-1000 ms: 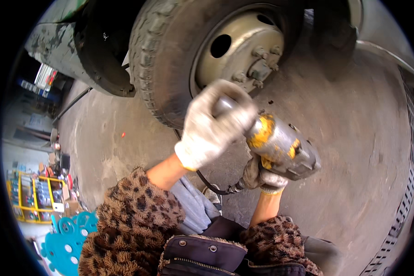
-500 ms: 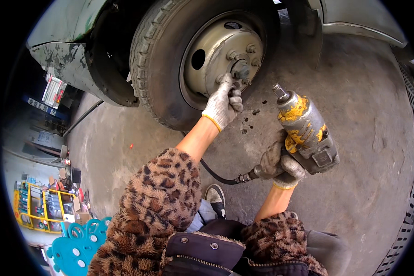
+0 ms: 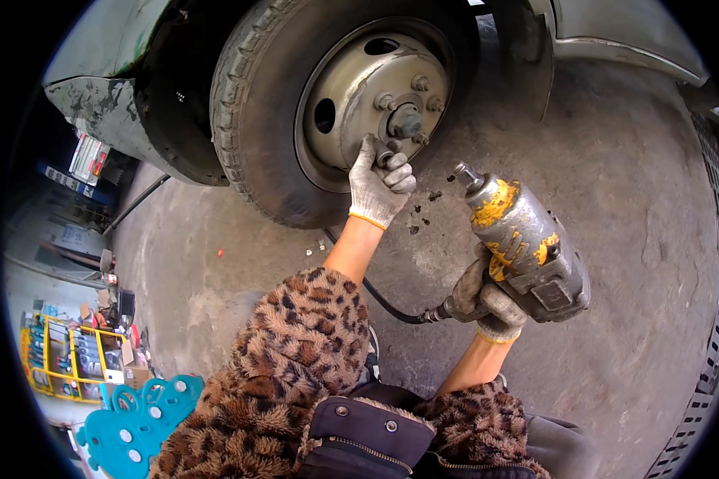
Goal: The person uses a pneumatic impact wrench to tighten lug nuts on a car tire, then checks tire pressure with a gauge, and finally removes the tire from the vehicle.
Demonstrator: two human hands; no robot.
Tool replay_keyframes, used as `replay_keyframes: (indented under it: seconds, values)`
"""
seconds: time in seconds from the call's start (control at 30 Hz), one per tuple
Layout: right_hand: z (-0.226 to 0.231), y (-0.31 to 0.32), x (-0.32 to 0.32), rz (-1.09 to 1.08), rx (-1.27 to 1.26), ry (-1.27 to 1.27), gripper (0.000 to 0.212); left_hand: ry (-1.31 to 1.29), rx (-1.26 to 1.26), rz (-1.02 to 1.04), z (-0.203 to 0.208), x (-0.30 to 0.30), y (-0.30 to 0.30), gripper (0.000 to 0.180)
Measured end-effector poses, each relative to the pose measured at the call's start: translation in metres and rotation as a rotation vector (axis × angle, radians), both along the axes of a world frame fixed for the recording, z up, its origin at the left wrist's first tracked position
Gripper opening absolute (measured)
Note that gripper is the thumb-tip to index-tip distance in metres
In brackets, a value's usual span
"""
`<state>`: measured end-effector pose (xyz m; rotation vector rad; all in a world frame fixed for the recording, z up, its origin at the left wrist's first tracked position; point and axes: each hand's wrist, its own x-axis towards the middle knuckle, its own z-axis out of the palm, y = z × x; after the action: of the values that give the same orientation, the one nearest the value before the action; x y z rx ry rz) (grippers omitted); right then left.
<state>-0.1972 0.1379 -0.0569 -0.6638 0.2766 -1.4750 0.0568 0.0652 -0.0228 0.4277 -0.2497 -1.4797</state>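
Note:
My left hand (image 3: 380,185), in a pale knit glove with a yellow cuff, is closed around a short dark metal socket (image 3: 385,155). It is beside the lower part of the wheel hub (image 3: 406,121); the fingers hide part of the socket and the rim behind. Several lug nuts (image 3: 386,102) ring the hub. In my gloved right hand (image 3: 491,299) is the handle of a worn grey and yellow impact wrench (image 3: 527,247). Its bare square drive (image 3: 466,173) points up and left toward the wheel. An air hose (image 3: 391,307) joins the handle's base.
The tire (image 3: 256,120) sits under a grey vehicle body with chipped paint (image 3: 96,112). Dark specks (image 3: 415,215) dot the concrete floor. At left stand a yellow rack (image 3: 64,359) and a turquoise plastic piece (image 3: 140,427). A slotted grate (image 3: 707,351) runs along the right.
My left hand has drawn slightly down and left from the hub, showing the socket more clearly. The impact wrench has shifted a little left and down in my right hand.

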Motion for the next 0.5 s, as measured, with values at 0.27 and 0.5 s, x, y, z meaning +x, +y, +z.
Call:
replay_keyframes:
  seconds: [0.27, 0.5]
  values:
    - [-0.078, -0.01, -0.022, 0.128, -0.12, 0.417, 0.048, 0.173, 0.212, 0.069, 0.013, -0.027, -0.022, 0.035]
    - [-0.045, -0.012, -0.021, 0.232, -0.257, 0.508, 0.042, -0.161, 0.658, 0.247, 0.034, -0.026, -0.015, 0.036]
